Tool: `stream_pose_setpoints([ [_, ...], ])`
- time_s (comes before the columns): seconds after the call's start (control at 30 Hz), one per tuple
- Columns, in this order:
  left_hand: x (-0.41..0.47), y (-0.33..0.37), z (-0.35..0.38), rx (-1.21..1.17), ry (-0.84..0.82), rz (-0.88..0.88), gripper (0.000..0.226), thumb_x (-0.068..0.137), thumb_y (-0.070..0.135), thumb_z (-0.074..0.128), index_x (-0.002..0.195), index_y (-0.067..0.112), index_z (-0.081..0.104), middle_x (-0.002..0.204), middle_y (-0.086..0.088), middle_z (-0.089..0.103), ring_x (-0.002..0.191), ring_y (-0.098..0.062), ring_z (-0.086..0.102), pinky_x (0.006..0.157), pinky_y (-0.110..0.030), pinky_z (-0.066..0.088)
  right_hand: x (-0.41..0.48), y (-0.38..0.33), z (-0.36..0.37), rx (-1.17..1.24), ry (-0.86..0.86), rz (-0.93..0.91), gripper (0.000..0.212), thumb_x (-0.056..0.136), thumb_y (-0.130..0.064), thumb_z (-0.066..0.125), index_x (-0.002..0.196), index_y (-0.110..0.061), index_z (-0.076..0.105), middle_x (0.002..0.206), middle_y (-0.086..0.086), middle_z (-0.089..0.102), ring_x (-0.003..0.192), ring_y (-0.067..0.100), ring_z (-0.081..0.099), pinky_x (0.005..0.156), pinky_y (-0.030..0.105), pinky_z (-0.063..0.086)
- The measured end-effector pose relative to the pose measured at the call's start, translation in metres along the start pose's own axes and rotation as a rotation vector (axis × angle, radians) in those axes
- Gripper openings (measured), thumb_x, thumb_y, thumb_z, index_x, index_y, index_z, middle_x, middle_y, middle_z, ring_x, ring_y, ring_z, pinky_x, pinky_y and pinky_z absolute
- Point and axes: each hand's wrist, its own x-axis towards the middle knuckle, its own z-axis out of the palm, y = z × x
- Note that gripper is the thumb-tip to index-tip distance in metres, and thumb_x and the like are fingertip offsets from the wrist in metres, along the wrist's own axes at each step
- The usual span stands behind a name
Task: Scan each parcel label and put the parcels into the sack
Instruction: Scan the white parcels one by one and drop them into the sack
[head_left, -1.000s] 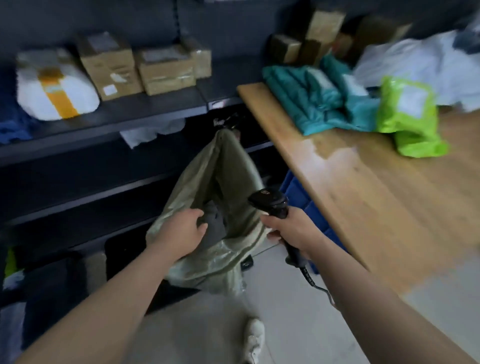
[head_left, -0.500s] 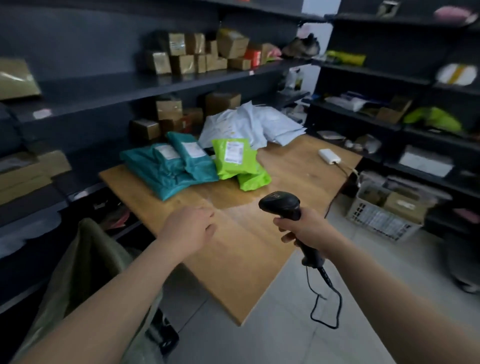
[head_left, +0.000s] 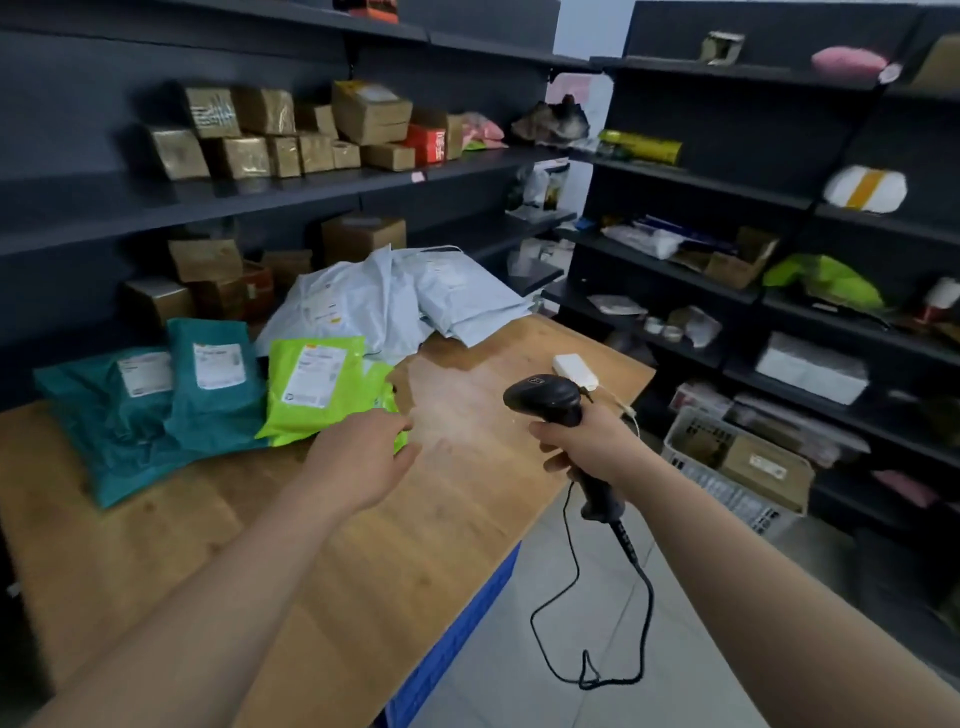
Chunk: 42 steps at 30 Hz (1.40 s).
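Note:
On the wooden table (head_left: 156, 545) lie teal parcels (head_left: 156, 410), bright green parcels (head_left: 317, 384) with white labels, and a heap of pale grey mailers (head_left: 405, 296). My left hand (head_left: 363, 457) reaches over the table with relaxed fingers, its fingertips at the near edge of the green parcels, holding nothing. My right hand (head_left: 587, 441) grips the handle of a black barcode scanner (head_left: 545, 397), its head pointing left toward the parcels; its cable (head_left: 613, 623) hangs to the floor. The sack is out of view.
Dark shelves (head_left: 260, 202) with cardboard boxes (head_left: 291, 135) run behind the table and along the right wall. A small white box (head_left: 574, 370) sits at the table's far corner. A white basket (head_left: 727, 467) with boxes stands on the floor to the right. A blue crate (head_left: 457, 639) is under the table.
The view swung from the sack to the table. My left hand left the sack's opening and moved forward to the green parcels. The right hand kept hold of the scanner.

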Motion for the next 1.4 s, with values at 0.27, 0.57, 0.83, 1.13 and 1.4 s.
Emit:
stream_pose_setpoints([
  [0.27, 0.164, 0.015, 0.038, -0.037, 0.005, -0.085, 0.039, 0.094, 0.039, 0.051, 0.130, 0.024, 0.057, 0.125, 0.001, 0.062, 0.114, -0.021, 0.057, 0.087, -0.033, 0.048, 0.165, -0.016, -0.072, 0.031, -0.007, -0.019, 0.022, 0.089, -0.028, 0.069, 0.104, -0.014, 0.061, 0.095, 0.007, 0.071, 0.072, 0.018, 0.072, 0.065, 0.033, 0.055],
  [0.57, 0.321, 0.009, 0.069, -0.031, -0.047, -0.190, 0.029, 0.093, 0.041, 0.050, 0.112, 0.025, 0.063, 0.111, 0.005, 0.064, 0.100, -0.019, 0.060, 0.074, -0.031, 0.043, 0.335, -0.050, -0.118, 0.096, -0.031, -0.031, 0.019, 0.090, -0.026, 0.068, 0.103, -0.013, 0.064, 0.095, 0.011, 0.072, 0.069, 0.018, 0.071, 0.054, 0.027, 0.050],
  [0.83, 0.425, -0.016, 0.119, -0.114, -0.104, -0.401, 0.029, 0.094, 0.035, 0.052, 0.111, 0.014, 0.061, 0.108, -0.003, 0.065, 0.096, -0.021, 0.060, 0.083, -0.039, 0.051, 0.505, -0.061, -0.107, 0.177, -0.115, 0.005, 0.025, 0.090, -0.028, 0.068, 0.109, -0.015, 0.060, 0.094, 0.009, 0.065, 0.077, 0.021, 0.067, 0.057, 0.029, 0.050],
  [1.13, 0.517, -0.060, 0.183, -0.333, -0.094, -0.677, 0.046, 0.094, 0.028, 0.055, 0.134, 0.006, 0.043, 0.128, -0.011, 0.056, 0.116, -0.028, 0.053, 0.095, -0.037, 0.044, 0.650, -0.035, -0.071, 0.146, -0.280, 0.118, 0.038, 0.084, -0.045, 0.071, 0.107, -0.015, 0.064, 0.093, 0.003, 0.061, 0.083, 0.017, 0.057, 0.067, 0.029, 0.042],
  [1.4, 0.560, -0.075, 0.217, -0.434, 0.075, -0.920, 0.040, 0.090, 0.025, 0.063, 0.121, 0.003, 0.052, 0.113, -0.014, 0.061, 0.109, -0.033, 0.057, 0.089, -0.037, 0.046, 0.683, -0.017, -0.055, 0.253, -0.380, 0.211, 0.036, 0.085, -0.041, 0.072, 0.108, -0.013, 0.065, 0.094, 0.000, 0.064, 0.085, 0.018, 0.061, 0.066, 0.029, 0.047],
])
